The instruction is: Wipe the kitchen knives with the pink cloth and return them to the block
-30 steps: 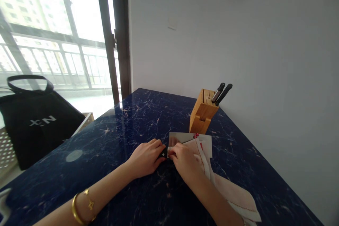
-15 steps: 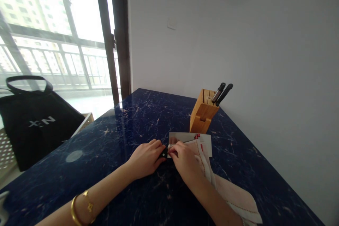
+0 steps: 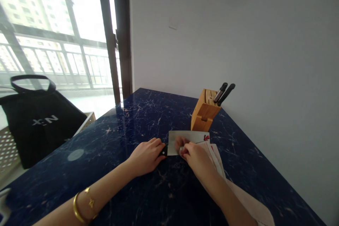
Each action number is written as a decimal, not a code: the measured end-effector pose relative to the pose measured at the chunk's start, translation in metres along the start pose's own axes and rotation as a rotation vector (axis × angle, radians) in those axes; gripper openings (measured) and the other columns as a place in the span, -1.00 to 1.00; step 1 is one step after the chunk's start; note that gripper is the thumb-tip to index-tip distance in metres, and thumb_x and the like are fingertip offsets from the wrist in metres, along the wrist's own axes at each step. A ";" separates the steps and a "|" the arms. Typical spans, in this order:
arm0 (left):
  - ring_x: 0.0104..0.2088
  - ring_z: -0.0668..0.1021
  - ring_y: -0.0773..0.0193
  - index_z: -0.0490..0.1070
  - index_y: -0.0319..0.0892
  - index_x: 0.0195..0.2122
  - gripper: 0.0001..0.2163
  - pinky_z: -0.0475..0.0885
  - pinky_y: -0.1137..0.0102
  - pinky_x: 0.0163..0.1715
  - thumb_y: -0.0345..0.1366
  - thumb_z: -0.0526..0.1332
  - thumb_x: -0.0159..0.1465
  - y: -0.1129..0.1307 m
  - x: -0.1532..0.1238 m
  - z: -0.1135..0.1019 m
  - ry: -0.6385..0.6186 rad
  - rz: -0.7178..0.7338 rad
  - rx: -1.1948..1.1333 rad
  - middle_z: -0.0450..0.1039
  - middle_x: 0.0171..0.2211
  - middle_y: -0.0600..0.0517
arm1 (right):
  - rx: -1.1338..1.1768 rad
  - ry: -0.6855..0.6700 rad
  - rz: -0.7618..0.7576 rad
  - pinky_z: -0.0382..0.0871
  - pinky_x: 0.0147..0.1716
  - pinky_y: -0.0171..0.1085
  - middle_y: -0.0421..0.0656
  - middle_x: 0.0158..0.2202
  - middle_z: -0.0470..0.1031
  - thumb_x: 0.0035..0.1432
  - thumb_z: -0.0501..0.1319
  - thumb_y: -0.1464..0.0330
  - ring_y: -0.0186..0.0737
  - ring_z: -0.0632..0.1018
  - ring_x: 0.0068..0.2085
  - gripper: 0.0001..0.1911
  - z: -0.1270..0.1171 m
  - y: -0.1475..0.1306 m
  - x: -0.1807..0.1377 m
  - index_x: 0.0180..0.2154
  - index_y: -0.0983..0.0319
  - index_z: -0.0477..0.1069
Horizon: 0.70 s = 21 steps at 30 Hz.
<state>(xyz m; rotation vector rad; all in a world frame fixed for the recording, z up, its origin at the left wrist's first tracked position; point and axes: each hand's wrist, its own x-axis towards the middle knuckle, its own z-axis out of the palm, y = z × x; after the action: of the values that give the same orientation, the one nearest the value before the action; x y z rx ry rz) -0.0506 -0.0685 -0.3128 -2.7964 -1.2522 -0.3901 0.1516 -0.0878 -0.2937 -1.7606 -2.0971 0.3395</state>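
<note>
Two bare hands meet at a broad-bladed knife (image 3: 186, 135), which lies just in front of the wooden knife block (image 3: 205, 111), on the side toward the person. Its long axis runs crosswise: the black handle (image 3: 164, 151) stands to the block's front left, and the blade stretches rightward until it is before the block's foot. The left hand (image 3: 147, 157), farther left of the block, has its fingers closed round the handle. The right hand (image 3: 197, 157), the nearer to both block and blade, has its fingers pinched together on a pinkish cloth (image 3: 218, 158) in front of the blade face; the cloth runs back under the forearm. Whether the blade is flat or tilted cannot be determined. The counter (image 3: 148, 120) is dark blue, veined and glossy, and reaches behind the block. Beyond the block rises a plain pale wall (image 3: 238, 42); well to its left are a bright window (image 3: 84, 7) and a black bag (image 3: 42, 127). Two black-handled tools (image 3: 224, 93) stand in the block.
</note>
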 end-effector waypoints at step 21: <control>-0.18 0.44 0.14 0.33 -0.08 -0.08 -0.69 0.35 0.31 -0.27 -0.09 0.02 0.23 -0.005 0.001 -0.003 -0.026 -0.097 -0.043 0.38 -0.23 -0.03 | -0.201 0.015 0.044 0.17 -0.31 -0.34 -0.09 -0.31 0.43 0.03 0.08 0.53 -0.25 0.44 -0.28 -0.86 0.001 0.013 0.000 -0.35 0.26 0.36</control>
<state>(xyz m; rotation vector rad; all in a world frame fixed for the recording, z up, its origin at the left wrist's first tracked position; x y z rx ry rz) -0.0542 -0.0647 -0.3099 -2.7923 -1.4051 -0.3912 0.1628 -0.0857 -0.3003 -1.9177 -2.1486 0.1303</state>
